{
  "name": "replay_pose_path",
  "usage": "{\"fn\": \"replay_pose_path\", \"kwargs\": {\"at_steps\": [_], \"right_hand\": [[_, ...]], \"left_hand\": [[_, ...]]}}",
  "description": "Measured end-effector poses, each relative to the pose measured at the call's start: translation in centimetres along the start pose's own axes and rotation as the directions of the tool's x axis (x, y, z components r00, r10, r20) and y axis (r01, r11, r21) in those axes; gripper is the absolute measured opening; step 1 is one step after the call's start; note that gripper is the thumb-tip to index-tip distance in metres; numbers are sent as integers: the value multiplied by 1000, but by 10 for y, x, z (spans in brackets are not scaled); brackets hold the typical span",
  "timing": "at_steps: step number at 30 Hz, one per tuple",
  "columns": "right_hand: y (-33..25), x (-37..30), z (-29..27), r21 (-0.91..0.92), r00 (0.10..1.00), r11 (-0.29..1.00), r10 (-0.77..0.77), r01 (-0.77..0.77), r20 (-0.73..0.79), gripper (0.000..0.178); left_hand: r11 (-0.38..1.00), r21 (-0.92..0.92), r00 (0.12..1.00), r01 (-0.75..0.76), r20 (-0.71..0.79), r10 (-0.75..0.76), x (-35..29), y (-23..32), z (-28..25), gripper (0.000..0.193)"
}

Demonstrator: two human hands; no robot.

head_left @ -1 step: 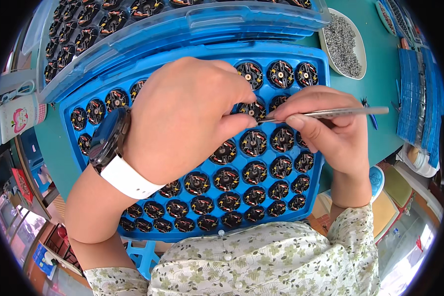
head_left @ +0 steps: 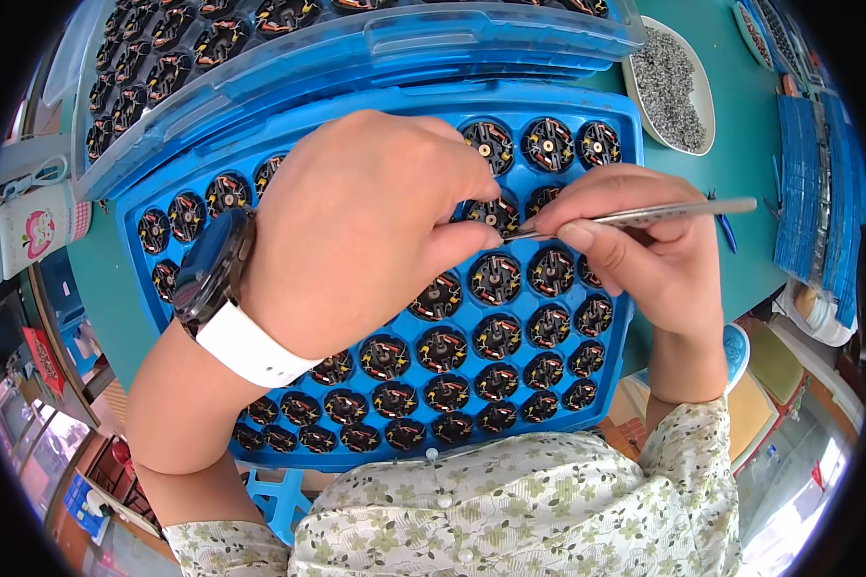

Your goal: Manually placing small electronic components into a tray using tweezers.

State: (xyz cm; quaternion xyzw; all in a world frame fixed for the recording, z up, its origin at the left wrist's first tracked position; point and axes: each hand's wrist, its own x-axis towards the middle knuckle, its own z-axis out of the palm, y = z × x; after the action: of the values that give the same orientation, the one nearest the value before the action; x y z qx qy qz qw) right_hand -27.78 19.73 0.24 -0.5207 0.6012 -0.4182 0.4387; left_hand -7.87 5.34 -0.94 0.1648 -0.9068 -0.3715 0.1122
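My left hand [head_left: 366, 221], with a smartwatch on its wrist, reaches over a blue tray [head_left: 625, 125] of round black parts with copper-coloured centres and red and yellow wires. Its thumb and forefinger close around one round black part [head_left: 494, 213] in the second row. My right hand [head_left: 645, 240] grips slim metal tweezers [head_left: 674, 212] like a pen. Their tip meets that part's near edge, close to my left thumb. The left hand hides several parts beneath it, and the exact contact at the tip is too small to make out.
Behind the tray, a clear-rimmed blue box [head_left: 375, 48] holds more such parts. A white dish [head_left: 707, 125] of small metal pieces stands at the far right on the green table [head_left: 741, 260]. Blue-handled pliers [head_left: 728, 234] lie nearby. Stacked blue trays [head_left: 799, 192] stand farther right.
The rear end of the tweezers has tipped slightly away from me as my right hand shifts a little. My left hand has kept its place.
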Motion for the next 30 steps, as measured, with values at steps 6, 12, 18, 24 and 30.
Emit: {"fn": "replay_pose_path", "kwargs": {"at_steps": [6,12,18,24,30], "right_hand": [[0,11,-9,152,982,974,154,-169,107,10],[1,12,-10,172,982,972,140,-161,125,11],[-5,-25,28,-566,930,748,-352,348,107,21],[-8,-34,29,-473,965,856,-259,209,-41,23],[4,-26,15,-261,973,949,-209,177,-98,21]], "left_hand": [[1000,4,1000,5,-6,-5,0,-1,0,25],[1000,-20,1000,5,-26,-5,-1,-1,3,24],[999,-40,999,17,-31,-19,-3,1,3,25],[999,-38,999,-7,-38,5,-4,-3,3,25],[999,10,999,-34,-17,34,-2,-1,2,25]]}}
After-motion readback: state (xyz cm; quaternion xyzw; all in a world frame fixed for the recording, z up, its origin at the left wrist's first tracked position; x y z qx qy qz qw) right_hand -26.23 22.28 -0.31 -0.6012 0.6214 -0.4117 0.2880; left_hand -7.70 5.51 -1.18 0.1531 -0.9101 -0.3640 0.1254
